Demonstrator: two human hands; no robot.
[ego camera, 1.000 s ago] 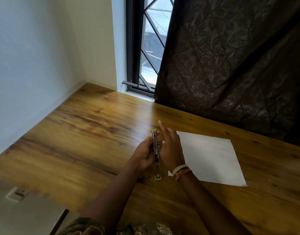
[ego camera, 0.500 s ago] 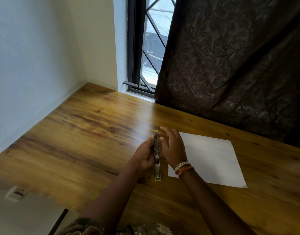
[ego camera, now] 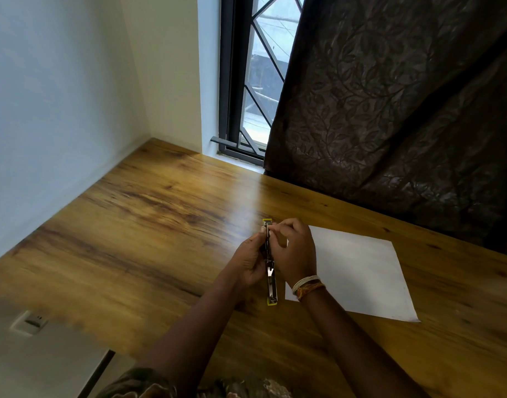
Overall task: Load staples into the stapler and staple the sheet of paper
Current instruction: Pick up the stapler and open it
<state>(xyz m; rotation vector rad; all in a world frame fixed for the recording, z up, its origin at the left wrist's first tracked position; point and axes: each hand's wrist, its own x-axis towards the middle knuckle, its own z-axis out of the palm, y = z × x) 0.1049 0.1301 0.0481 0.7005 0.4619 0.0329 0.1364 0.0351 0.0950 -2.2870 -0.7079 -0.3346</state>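
A slim metal stapler [ego camera: 270, 280] with yellow ends lies opened out flat on the wooden table [ego camera: 149, 231], pointing away from me. My left hand [ego camera: 251, 261] grips its left side near the middle. My right hand [ego camera: 294, 251] is curled over the far half, fingertips pinched at the open channel near the far yellow end; whether a staple strip is between the fingers is hidden. A white sheet of paper [ego camera: 358, 271] lies flat just right of my right hand, partly under my wrist.
A dark patterned curtain [ego camera: 404, 110] hangs along the table's far right edge. A barred window [ego camera: 252, 81] sits behind the table. White walls close the left side. A wall socket [ego camera: 31, 323] shows below the table's near-left edge.
My right hand's fingers, stretched out a second ago, have curled down and pinched onto the stapler's far end. Stapler, paper and my left hand stay in place.
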